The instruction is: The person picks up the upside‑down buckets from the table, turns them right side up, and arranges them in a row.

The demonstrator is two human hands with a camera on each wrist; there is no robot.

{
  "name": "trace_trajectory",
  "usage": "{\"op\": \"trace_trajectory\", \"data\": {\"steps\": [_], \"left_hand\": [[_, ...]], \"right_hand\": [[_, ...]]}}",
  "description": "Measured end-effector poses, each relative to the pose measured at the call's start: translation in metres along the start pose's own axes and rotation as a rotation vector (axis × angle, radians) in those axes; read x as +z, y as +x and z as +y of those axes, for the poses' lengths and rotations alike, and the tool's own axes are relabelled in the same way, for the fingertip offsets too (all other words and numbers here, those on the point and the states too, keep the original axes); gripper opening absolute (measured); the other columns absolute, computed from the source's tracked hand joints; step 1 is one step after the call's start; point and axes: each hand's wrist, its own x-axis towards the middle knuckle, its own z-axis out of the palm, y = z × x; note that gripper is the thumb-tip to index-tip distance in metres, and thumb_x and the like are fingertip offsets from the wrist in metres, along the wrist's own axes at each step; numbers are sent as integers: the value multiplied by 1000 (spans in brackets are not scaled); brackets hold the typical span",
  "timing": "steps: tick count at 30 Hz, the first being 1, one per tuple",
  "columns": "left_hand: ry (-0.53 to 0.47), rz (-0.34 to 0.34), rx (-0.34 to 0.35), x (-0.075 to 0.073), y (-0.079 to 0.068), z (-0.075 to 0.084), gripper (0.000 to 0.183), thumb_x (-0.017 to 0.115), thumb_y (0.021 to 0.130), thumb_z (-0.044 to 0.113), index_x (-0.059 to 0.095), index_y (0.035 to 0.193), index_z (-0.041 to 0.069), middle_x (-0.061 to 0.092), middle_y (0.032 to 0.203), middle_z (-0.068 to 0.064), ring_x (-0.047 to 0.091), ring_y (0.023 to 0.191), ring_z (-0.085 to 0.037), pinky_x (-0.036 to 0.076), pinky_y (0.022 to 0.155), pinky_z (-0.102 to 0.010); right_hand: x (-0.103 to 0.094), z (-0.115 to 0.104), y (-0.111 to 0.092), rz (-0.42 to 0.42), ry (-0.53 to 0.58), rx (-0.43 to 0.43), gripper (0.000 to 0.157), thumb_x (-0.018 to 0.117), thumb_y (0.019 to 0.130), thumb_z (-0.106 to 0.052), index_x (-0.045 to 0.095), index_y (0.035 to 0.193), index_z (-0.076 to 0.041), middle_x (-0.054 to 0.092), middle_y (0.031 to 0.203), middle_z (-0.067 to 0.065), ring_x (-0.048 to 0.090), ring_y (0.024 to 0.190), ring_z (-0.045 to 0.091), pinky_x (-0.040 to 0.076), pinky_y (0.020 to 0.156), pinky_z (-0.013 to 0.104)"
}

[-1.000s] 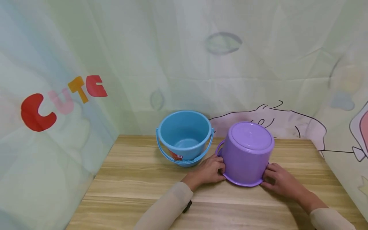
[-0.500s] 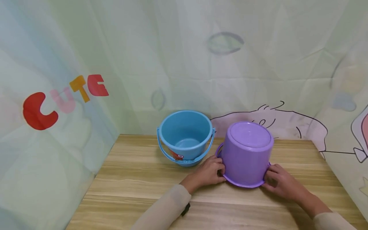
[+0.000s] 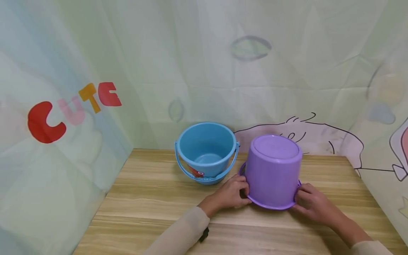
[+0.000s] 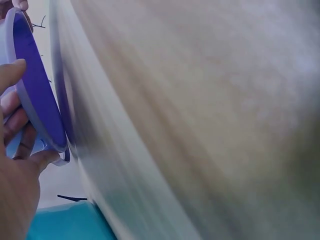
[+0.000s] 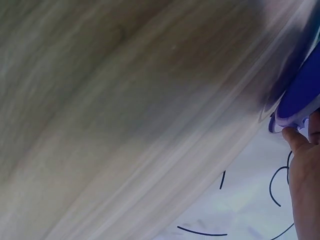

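A purple bucket (image 3: 273, 180) is upside down, its round base facing up and its wide rim towards the table. My left hand (image 3: 232, 193) grips the rim at its left side, beside the purple handle (image 3: 242, 169). On the opposite side my right hand (image 3: 313, 205) holds the rim too. In the left wrist view, the dark inside of the bucket (image 4: 37, 85) shows between rim and tabletop, so the near edge is raised. To the left a blue bucket (image 3: 206, 145) stands upright, its blue handle (image 3: 207, 180) hanging down in front.
Both buckets are on or over a wood-grain table (image 3: 153, 209). A printed cloth (image 3: 204, 71) with cartoon drawings and coloured letters hangs behind and at both sides, close to the table's edges.
The purple bucket has moved slightly left and towards me, with both hands keeping hold of its rim. Its handle has swung down a little. The blue bucket stays put.
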Motion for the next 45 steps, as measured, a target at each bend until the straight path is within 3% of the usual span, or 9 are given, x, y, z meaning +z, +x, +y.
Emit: {"op": "trace_trajectory", "data": {"steps": [10,20,27,30,31,34,40,45], "left_hand": [[-20,84,-5,-3,-1,6,29,91,78,32,68,83,14,60,91,5,54,90,-10,43,83,-14],[7,164,37,-6,-1,12,23,86,79,18,63,83,15,59,90,3,55,89,-12,44,83,-15],[-22,256,76,-10,-1,19,23,85,79,10,62,82,11,59,90,1,55,89,-14,45,81,-16],[-43,298,89,-12,0,22,23,85,78,9,62,82,10,60,89,0,57,88,-14,46,81,-15],[-52,310,95,-13,0,23,23,85,78,8,62,83,9,60,89,0,58,88,-14,46,80,-15],[-74,344,109,-16,0,26,24,85,78,7,62,83,8,61,88,-1,60,86,-16,47,80,-15],[-65,416,150,-20,0,31,26,86,78,7,61,84,10,61,89,-1,60,87,-15,48,82,-14],[10,468,206,-26,2,35,26,86,81,8,61,87,10,60,89,0,58,87,-13,47,82,-13]], "right_hand": [[-12,-8,11,53,59,32,42,56,101,-53,65,81,-17,60,95,-7,57,90,7,45,91,9],[-19,-12,16,114,80,78,39,58,100,-51,66,81,-17,62,92,-6,57,93,-3,44,92,4],[-28,-17,19,86,101,143,38,59,100,-51,66,84,-18,63,94,-7,57,96,-5,43,94,3],[-33,-20,22,67,165,194,14,79,92,-21,66,87,-17,63,96,-5,58,100,-5,45,96,4],[-35,-22,23,62,189,212,19,82,87,-7,66,88,-16,63,97,-4,58,101,-6,46,97,5],[-40,-25,27,68,249,244,52,81,60,27,66,89,-13,63,98,0,60,104,-4,49,97,8],[-48,-27,34,118,296,262,52,79,58,32,67,89,-9,64,97,2,62,104,-2,52,94,10],[-52,-28,38,175,353,217,25,82,77,15,68,90,-2,65,98,6,64,104,2,53,93,12]]}}
